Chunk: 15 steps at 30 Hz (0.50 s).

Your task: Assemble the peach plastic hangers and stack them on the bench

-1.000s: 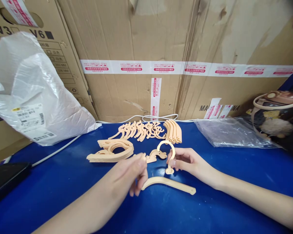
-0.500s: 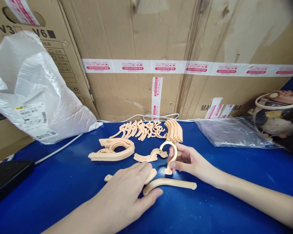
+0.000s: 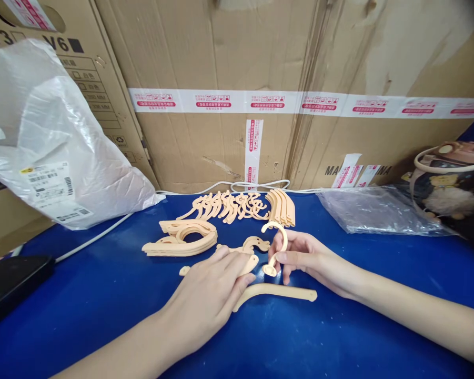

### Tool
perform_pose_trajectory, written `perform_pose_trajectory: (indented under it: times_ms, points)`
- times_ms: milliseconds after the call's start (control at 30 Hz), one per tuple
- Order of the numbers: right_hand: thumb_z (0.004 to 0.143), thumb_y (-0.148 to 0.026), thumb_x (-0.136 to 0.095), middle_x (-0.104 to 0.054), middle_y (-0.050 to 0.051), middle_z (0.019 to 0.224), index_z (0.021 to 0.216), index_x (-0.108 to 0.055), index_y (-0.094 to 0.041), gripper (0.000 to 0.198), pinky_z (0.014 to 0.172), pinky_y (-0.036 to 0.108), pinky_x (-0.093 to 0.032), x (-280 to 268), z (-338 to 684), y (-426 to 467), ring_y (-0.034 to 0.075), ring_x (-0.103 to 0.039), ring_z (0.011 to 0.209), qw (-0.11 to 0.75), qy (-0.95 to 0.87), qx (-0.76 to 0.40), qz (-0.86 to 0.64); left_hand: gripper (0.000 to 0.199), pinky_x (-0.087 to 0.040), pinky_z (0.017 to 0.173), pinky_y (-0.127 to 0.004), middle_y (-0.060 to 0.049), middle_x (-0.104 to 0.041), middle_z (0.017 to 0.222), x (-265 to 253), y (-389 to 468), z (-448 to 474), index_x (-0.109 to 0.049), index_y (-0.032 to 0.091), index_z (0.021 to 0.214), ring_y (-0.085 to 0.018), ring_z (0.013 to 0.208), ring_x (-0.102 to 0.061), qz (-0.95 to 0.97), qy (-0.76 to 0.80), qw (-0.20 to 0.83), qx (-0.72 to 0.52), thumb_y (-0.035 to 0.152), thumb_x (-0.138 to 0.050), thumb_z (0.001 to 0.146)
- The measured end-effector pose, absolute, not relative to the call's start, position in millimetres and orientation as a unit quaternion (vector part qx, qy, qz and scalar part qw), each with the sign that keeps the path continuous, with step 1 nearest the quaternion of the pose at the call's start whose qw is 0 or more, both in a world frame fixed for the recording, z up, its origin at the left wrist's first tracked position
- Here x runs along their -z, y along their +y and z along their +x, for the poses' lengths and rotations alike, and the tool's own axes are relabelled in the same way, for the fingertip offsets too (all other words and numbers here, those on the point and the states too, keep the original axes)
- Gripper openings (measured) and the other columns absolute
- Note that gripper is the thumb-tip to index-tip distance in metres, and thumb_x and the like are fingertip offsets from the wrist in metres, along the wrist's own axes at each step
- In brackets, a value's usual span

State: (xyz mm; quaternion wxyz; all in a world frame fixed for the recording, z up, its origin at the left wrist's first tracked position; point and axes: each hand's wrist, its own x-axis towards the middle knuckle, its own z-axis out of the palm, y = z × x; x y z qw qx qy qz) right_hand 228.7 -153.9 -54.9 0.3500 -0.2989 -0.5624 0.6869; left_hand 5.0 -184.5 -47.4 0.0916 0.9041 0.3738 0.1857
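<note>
My right hand (image 3: 300, 255) pinches a beige plastic hanger hook (image 3: 284, 239), its round base tilted down toward my left hand. My left hand (image 3: 215, 289) is closed over a beige hanger arm (image 3: 249, 265); one holed end sticks out past the fingers and the other shows at the left. Just beyond the left fingertips a second curved hanger arm (image 3: 278, 289) lies on the blue table, its near end partly hidden by the thumb. Behind my left hand lies another wavy beige piece (image 3: 254, 243), partly covered.
A stack of folded hangers (image 3: 181, 250) lies at the left. Farther back are a row of loose hooks (image 3: 229, 208) and stacked hanger arms (image 3: 281, 208). A white bag (image 3: 63, 147), clear plastic bag (image 3: 374, 210), dark device (image 3: 16, 287) and cardboard boxes (image 3: 213, 147) surround the blue table (image 3: 339, 337).
My left hand has moved right with the hanger arm, closer to the hook, and its thumb has drawn in. The hook has tilted, its base swinging slightly left and up.
</note>
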Motion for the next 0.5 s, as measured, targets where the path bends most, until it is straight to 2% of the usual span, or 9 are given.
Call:
perform_pose_trajectory:
  times_ms: [300, 500]
  points:
    - [0.078, -0.022, -0.072, -0.062, -0.001, 0.080, 0.097, -0.051, -0.019, 0.028, 0.055, 0.019, -0.053, 58.7, 229.6, -150.5, 0.009, -0.059, 0.068, 0.369, -0.529, -0.704, -0.298, 0.023, -0.042, 0.086, -0.040, -0.007, -0.061, 0.102, 46.7, -188.9, 6.2, -0.054, 0.018, 0.102, -0.023, 0.093, -0.050, 0.906, 0.353, 0.121, -0.197, 0.020, -0.031, 0.096]
    - [0.079, -0.024, -0.071, -0.063, -0.001, 0.082, 0.094, -0.050, -0.019, 0.026, 0.057, 0.019, -0.051, 58.5, 230.3, -151.0, 0.008, -0.058, 0.067, 0.359, -0.532, -0.706, -0.298, 0.024, -0.041, 0.087, -0.039, -0.007, -0.061, 0.103, 47.2, -188.2, 6.9, -0.053, 0.017, 0.108, -0.023, 0.094, -0.049, 0.914, 0.337, 0.110, -0.198, 0.019, -0.032, 0.098]
